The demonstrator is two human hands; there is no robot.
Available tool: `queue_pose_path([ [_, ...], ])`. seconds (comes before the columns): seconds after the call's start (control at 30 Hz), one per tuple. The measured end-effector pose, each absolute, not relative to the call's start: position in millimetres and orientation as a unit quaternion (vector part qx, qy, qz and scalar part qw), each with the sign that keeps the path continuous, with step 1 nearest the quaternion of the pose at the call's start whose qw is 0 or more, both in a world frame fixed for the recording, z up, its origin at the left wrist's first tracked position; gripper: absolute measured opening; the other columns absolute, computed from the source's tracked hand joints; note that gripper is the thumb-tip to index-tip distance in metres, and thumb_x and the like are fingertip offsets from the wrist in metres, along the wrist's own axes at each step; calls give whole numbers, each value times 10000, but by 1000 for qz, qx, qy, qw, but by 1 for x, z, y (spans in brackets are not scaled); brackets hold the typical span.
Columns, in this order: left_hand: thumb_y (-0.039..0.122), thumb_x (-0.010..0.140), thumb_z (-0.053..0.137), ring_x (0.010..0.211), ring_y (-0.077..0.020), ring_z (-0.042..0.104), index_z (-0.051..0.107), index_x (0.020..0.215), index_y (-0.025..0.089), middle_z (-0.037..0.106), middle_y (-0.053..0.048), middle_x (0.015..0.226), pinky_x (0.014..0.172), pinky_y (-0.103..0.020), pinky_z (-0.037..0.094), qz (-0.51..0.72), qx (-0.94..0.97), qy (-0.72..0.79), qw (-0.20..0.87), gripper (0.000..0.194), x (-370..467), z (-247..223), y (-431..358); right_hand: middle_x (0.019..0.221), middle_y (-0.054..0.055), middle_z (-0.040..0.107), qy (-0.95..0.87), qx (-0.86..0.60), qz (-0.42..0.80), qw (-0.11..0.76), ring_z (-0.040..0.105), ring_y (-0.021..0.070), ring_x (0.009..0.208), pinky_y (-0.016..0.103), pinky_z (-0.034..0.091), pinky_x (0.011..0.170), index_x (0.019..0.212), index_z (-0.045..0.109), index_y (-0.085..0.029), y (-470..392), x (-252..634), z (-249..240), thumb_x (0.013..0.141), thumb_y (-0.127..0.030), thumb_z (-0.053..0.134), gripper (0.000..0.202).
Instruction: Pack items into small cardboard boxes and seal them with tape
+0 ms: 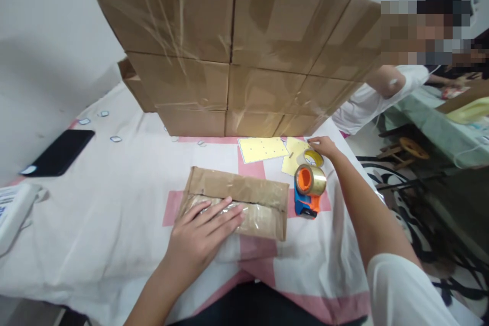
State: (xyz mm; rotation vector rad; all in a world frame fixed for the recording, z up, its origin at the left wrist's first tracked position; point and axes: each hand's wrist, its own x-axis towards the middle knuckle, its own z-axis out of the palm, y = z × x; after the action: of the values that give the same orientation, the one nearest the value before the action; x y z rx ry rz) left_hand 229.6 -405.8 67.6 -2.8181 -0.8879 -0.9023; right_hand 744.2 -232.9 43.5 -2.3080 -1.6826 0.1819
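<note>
My left hand lies flat with fingers spread on a brown cardboard package wrapped in clear tape. To the right, my right hand stretches out at the far side of the bed or table, its fingers extended just above a roll of tape with a yellow core. Yellow printed cards lie beside that roll, partly under it. Nearer to me, an orange and blue tape dispenser carries a large roll of brownish tape.
A tall stack of taped cardboard boxes stands behind the package. On the left lie a black flat tablet-like thing and a white object. Another person in a white shirt is at the right, near a green-covered table.
</note>
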Motion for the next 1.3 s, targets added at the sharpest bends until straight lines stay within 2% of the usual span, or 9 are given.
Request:
queue_pose_path([
  [0.13, 151, 947, 522, 1251, -226, 640, 551, 1399, 385, 699, 49, 1297, 957, -395, 531, -296, -904, -307, 22, 510, 238, 69, -393, 923, 140, 797, -537, -811, 79, 216, 712, 269, 860, 375, 524, 865, 929, 813, -131, -239, 750, 35, 744, -232, 623, 284],
  [0.33, 191, 939, 596, 1260, -232, 632, 532, 1413, 374, 688, 56, 1310, 969, -407, 500, -303, -898, -317, 34, 512, 243, 70, -390, 896, 160, 764, -456, -799, 56, 387, 712, 274, 860, 391, 552, 813, 967, 720, -83, -256, 746, 45, 739, -239, 551, 324],
  [0.47, 230, 932, 614, 1244, -241, 644, 564, 1383, 393, 709, 45, 1282, 974, -413, 506, -308, -894, -323, 30, 481, 243, 70, -391, 831, 58, 690, -442, -742, 43, 502, 700, 208, 812, 335, 559, 775, 1055, 601, -152, -305, 706, 66, 773, -252, 554, 303],
  [0.53, 258, 935, 611, 1242, -246, 645, 580, 1367, 397, 717, 35, 1271, 976, -418, 510, -299, -896, -327, 24, 455, 243, 70, -390, 828, 21, 642, -456, -652, 44, 604, 683, 194, 810, 327, 554, 786, 1023, 564, -205, -340, 666, 78, 791, -287, 611, 250],
  [0.67, 298, 936, 610, 1251, -246, 639, 602, 1341, 389, 711, 32, 1285, 980, -423, 500, -291, -897, -331, 19, 415, 243, 72, -385, 940, 34, 634, -450, -574, 75, 680, 657, 181, 887, 319, 532, 842, 1056, 518, -254, -400, 576, 78, 867, -314, 629, 227],
  [0.8, 338, 937, 611, 1225, -242, 656, 624, 1311, 378, 720, 37, 1267, 961, -408, 498, -292, -898, -329, 27, 376, 244, 73, -382, 968, 65, 645, -401, -584, 159, 688, 660, 203, 931, 341, 534, 839, 1068, 502, -253, -424, 518, 38, 883, -348, 590, 226],
  [0.97, 363, 934, 610, 1215, -257, 662, 639, 1296, 354, 712, 3, 1286, 945, -403, 502, -289, -895, -338, 25, 363, 246, 77, -385, 1008, 89, 684, -420, -575, 239, 660, 675, 240, 958, 382, 547, 832, 1048, 566, -252, -421, 500, -8, 884, -351, 565, 191],
  [1.17, 344, 927, 624, 1236, -264, 648, 626, 1311, 340, 713, -15, 1288, 962, -405, 497, -283, -898, -337, 28, 384, 247, 78, -388, 1007, 67, 717, -442, -576, 229, 649, 682, 251, 931, 409, 548, 864, 1021, 650, -277, -422, 500, -12, 909, -326, 562, 151],
  [1.3, 344, 920, 635, 1222, -273, 656, 637, 1299, 329, 720, -26, 1277, 975, -420, 500, -281, -895, -345, 24, 380, 248, 79, -386, 1001, 50, 726, -494, -537, 203, 653, 687, 234, 938, 387, 548, 886, 1003, 703, -291, -425, 495, -13, 924, -273, 551, 172],
])
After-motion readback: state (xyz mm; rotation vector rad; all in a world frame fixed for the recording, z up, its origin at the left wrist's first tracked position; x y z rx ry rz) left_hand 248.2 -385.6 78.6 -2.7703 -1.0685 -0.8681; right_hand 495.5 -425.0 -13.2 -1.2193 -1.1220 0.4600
